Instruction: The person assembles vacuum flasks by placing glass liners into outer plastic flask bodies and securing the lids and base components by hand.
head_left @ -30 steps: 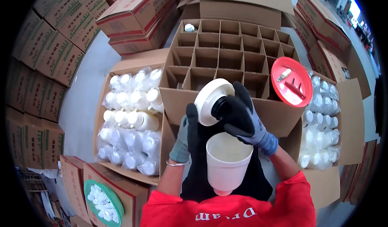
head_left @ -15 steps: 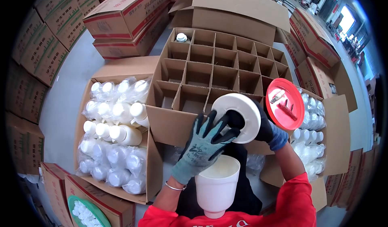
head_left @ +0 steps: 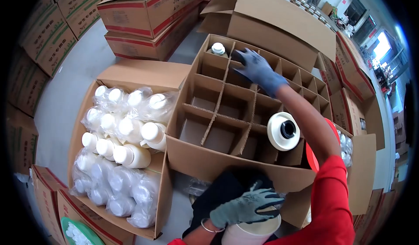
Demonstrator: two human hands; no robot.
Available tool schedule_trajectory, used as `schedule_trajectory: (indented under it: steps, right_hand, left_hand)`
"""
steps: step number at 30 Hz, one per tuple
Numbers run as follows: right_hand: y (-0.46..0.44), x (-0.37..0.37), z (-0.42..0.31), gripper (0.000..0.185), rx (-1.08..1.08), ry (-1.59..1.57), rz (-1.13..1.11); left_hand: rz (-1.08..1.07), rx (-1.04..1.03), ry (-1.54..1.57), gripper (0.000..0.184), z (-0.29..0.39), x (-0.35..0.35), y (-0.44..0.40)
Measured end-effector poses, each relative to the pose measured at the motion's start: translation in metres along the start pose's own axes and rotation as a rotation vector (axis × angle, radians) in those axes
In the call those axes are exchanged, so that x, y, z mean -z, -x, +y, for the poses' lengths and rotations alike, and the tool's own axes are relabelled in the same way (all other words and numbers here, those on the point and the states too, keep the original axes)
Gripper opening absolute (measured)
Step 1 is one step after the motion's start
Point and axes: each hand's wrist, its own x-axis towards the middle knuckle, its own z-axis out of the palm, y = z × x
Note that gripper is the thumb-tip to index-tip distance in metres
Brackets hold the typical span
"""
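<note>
Both hands wear grey gloves with dark fingers. My right hand (head_left: 257,68) reaches over the back row of the divided carton (head_left: 218,158), fingers spread, beside a compartment holding a white-capped bottle (head_left: 218,49). My left hand (head_left: 248,205) lies over the rim of the white tub (head_left: 251,233) at my lap, fingers apart. The cream round lid (head_left: 273,134) with a black centre rests on the front right dividers of the carton, under my right forearm. Part of the red lid (head_left: 312,158) shows behind that forearm.
An open carton (head_left: 160,197) of white bottles, many in plastic, stands at the left. Another open carton (head_left: 364,175) with wrapped bottles is at the right. Closed cartons (head_left: 157,14) are stacked behind. A green bowl (head_left: 65,225) of white caps sits at the lower left.
The cream lid has left my hands and now sits on the dividers. My right hand has moved to the carton's back row, and my left hand has dropped to the tub. The view has shifted.
</note>
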Motion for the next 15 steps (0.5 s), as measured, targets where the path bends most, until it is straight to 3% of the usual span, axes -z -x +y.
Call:
schedule_trajectory:
  steps: [2,4,5,9,14,15]
  right_hand:
    - [-0.065,-0.049,0.010,0.044,-0.008,0.110,-0.092]
    - [-0.108,-0.085,0.011,0.044,-0.288,-0.047,-0.185]
    - [-0.113,-0.099,0.015,0.046,-0.225,0.037,-0.018]
    - [-0.125,-0.120,0.036,0.047,-0.493,-0.027,-0.292]
    - [-0.106,-0.098,0.039,0.054,-0.525,-0.008,-0.219]
    - [-0.099,-0.087,0.034,0.056,-0.438,0.063,-0.076]
  left_hand:
    - [0.015,0.064,0.030,0.047,-0.003,0.004,-0.002]
    - [0.029,0.048,0.045,0.050,-0.011,0.008,-0.002]
    - [0.047,0.088,0.068,0.049,-0.003,0.013,-0.005]
    - [0.086,0.116,0.115,0.047,0.012,0.025,-0.010]
    - [0.007,0.112,0.150,0.046,0.007,0.032,-0.017]
    - [-0.013,0.117,0.148,0.046,0.004,0.030,-0.017]
